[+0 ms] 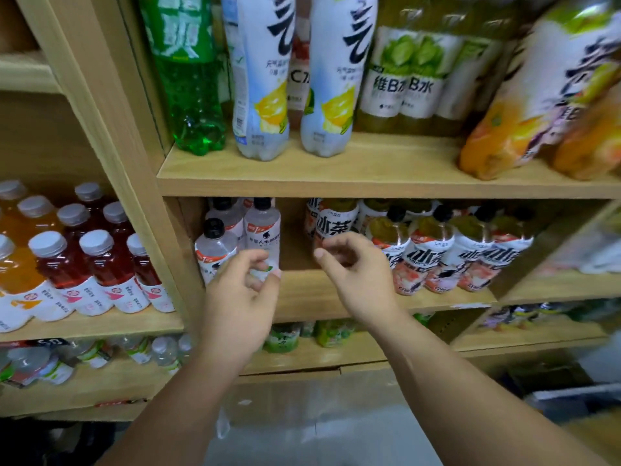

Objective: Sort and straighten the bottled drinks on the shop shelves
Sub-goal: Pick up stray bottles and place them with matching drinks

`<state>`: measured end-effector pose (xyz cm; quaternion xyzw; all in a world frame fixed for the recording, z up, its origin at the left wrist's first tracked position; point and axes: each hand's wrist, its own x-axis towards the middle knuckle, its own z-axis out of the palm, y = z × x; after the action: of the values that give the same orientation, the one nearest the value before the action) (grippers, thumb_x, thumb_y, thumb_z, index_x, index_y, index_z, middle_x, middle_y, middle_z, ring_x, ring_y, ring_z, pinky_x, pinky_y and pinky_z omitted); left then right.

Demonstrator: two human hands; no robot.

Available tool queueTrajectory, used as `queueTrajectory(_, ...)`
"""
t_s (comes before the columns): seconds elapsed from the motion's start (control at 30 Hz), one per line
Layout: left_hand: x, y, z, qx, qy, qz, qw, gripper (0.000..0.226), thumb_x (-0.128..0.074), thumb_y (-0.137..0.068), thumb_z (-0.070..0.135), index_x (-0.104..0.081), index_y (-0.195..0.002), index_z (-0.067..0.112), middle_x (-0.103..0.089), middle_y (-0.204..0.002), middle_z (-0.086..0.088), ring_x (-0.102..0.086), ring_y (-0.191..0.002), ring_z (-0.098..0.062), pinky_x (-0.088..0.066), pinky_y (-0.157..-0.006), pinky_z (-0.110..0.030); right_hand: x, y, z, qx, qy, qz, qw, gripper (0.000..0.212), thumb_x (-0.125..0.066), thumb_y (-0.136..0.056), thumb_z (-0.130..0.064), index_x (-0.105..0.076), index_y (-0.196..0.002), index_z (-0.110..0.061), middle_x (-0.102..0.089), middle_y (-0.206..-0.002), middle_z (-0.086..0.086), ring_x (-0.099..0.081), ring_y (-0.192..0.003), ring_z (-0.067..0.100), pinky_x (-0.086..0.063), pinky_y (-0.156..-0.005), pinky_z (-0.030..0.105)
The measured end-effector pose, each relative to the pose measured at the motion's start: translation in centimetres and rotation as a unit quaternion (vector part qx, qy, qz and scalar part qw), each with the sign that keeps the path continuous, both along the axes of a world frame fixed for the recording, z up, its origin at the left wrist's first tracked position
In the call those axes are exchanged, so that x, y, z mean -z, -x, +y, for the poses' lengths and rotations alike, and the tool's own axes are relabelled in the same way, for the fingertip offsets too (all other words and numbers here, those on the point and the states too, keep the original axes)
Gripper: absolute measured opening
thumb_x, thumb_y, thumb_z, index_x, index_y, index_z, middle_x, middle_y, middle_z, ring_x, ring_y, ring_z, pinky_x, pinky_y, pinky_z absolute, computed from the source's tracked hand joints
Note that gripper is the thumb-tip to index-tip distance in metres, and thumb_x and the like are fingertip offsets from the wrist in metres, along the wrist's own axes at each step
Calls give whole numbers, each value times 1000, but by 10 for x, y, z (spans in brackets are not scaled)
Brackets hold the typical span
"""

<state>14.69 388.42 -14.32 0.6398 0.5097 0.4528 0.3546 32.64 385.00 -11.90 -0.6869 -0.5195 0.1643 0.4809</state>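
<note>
We judge sorting partway: our left hand [242, 290] seems to pinch a clear bottle [262, 230], right hand [354, 274] slack, empty; shelf [302, 299] gap unfilled.

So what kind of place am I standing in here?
Most likely a small shop's drinks section: wooden shelves hold rows of identical bottled drinks, such as white-capped red bottles and tall lemon-label bottles, several deep like retail stock.
</note>
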Motion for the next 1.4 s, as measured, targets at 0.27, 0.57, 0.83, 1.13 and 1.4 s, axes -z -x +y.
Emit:
queueTrajectory(0.27, -84, -91, -27, 76, -101, -58, 990, 30, -73, -90, 22, -61, -103, 47, -66, -101, 11, -60, -68, -7, -51, -70, -29, -70, -97, -48, 98, -142, 51, 984, 6, -74, -93, -27, -72, -94, -21, -71, -91, -4, -65, -83, 7, -47, -72, 12)
queueTrajectory(0.57, -147, -201, -39, 86, -146, 8, 986, 54, -77, -84, 37, -47, -128, 43, -57, -118, 18, -61, -95, -5, -53, -77, -28, -123, -232, -89, 187, -225, 28, 956, 9, -73, -93, -33, -69, -98, -26, -65, -106, -1, -62, -94, 8, -53, -83, 31)
queueTrajectory(0.83, -186, -280, -22, 35, -136, 66, 988, 95, -82, -76, 53, -30, -154, 33, -50, -148, 8, -52, -131, -18, -49, -105, -45, -185, -281, -83, 97, -228, -33, 968, 21, -71, -94, -35, -67, -112, -26, -66, -112, -8, -62, -102, 2, -53, -88, 24)
queueTrajectory(1.13, -181, -280, 1, -34, -160, 102, 981, 57, -75, -89, 38, -46, -136, 24, -64, -130, 2, -60, -116, -22, -51, -93, -39, -241, -269, -25, 22, -146, -191, 970, 65, -67, -98, -34, -37, -154, -21, -41, -155, 3, -39, -144, 19, -33, -114, 30)
queueTrajectory(1.4, -169, -246, 26, -46, -174, 89, 980, 57, -71, -92, 38, -42, -141, 31, -62, -134, 5, -58, -119, -20, -51, -98, -47, -219, -255, -2, 115, -141, -196, 963, 99, -81, -85, -40, -21, -160, -16, -30, -160, 4, -28, -147, 26, -30, -119, 37)
